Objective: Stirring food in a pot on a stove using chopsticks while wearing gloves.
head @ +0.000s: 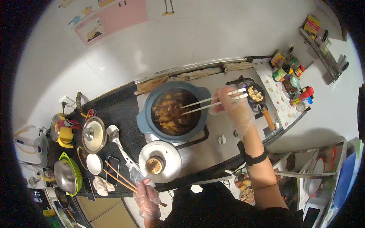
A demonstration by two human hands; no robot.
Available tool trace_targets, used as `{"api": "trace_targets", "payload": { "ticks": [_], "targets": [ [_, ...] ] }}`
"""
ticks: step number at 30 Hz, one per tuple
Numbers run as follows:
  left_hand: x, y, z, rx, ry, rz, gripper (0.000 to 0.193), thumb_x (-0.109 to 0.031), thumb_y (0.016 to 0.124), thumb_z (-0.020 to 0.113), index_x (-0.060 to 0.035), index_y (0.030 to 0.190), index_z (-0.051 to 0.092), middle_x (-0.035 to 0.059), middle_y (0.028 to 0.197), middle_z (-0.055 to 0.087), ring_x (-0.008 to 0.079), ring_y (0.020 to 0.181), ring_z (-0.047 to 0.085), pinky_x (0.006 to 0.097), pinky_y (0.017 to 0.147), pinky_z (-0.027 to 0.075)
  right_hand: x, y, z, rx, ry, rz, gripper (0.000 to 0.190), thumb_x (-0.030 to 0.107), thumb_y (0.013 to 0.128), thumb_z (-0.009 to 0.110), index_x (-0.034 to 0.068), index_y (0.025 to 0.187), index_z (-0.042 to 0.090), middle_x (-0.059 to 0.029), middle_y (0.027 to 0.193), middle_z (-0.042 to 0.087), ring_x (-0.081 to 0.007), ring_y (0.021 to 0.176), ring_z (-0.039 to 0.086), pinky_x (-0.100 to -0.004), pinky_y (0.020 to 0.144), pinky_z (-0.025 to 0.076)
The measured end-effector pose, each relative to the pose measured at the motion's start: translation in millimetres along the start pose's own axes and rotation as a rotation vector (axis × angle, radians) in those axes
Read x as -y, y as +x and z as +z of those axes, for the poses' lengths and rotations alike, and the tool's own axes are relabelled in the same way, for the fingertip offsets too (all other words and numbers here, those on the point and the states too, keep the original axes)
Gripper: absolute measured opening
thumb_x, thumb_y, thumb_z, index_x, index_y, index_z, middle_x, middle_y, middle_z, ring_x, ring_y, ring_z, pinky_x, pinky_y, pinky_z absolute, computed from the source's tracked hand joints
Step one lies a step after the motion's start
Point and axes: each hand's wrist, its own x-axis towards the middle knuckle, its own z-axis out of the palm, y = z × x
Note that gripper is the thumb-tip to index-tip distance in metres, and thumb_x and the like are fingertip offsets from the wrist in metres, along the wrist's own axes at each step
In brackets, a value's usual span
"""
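My right hand (pixel 228 102), in a clear plastic glove, holds a pair of white chopsticks (pixel 211 103). Their tips are over the dark stew (pixel 174 114) in a blue-grey pot (pixel 144 111) on the left of the stove. My left hand (pixel 146 198), gloved too, is shut on brown wooden chopsticks (pixel 121 177) below the counter's front edge. A white lid (pixel 171 168) with a holed wooden knob lies in front of the pot. Beside it is a metal ladle (pixel 122 148), its handle end near my left hand. Right of the pot, a small pan (pixel 261 97) with pale pieces of food sits on the other burner.
Left on the black counter are a glass lid (pixel 99 128), a white bowl (pixel 94 164), a phone (pixel 112 168), a crumpled white cloth (pixel 102 185), a yellow pot (pixel 64 139) and a green colander (pixel 76 178). Bottles and jars (pixel 285 74) stand at right. Rolled cloths (pixel 196 74) line the wall.
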Motion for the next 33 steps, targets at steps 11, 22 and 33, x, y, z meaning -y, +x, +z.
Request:
{"api": "trace_targets", "payload": {
  "ticks": [11, 22, 33],
  "targets": [
    [2, 2, -12, -0.012, -0.081, -0.032, 0.037, -0.039, 0.091, 0.049, -0.0037, 0.089, 0.058, -0.0060, 0.052, 0.030, 0.0048, 0.042, 0.030, 0.0216, 0.039, 0.022, 31, -10, 25, 0.108, -0.444, -0.085, 0.023, 0.023, 0.086, 0.056, 0.001, 0.091, 0.063, -0.0143, 0.074, 0.063, -0.0242, 0.065, 0.063, -0.0302, 0.060, 0.049],
    [7, 15, -51, -0.024, -0.135, -0.113, 0.045, -0.042, 0.091, 0.045, 0.0011, 0.088, 0.055, -0.0041, 0.051, 0.036, 0.0041, 0.041, 0.033, 0.0201, 0.038, 0.023, -11, 31, 47, 0.193, -0.686, -0.256, 0.026, 0.021, 0.089, 0.052, -0.003, 0.093, 0.061, -0.0102, 0.080, 0.064, -0.0162, 0.065, 0.061, -0.0274, 0.060, 0.049],
    [-15, 35, -59, -0.073, 0.026, -0.145, 0.045, -0.033, 0.094, 0.038, 0.0090, 0.091, 0.055, -0.0020, 0.049, 0.037, 0.0052, 0.040, 0.034, 0.0214, 0.040, 0.025, -2, 25, 39, 0.231, -0.821, -0.257, 0.027, 0.023, 0.090, 0.053, -0.002, 0.090, 0.062, -0.0073, 0.079, 0.064, -0.0151, 0.065, 0.061, -0.0258, 0.060, 0.048]
  ]
}}
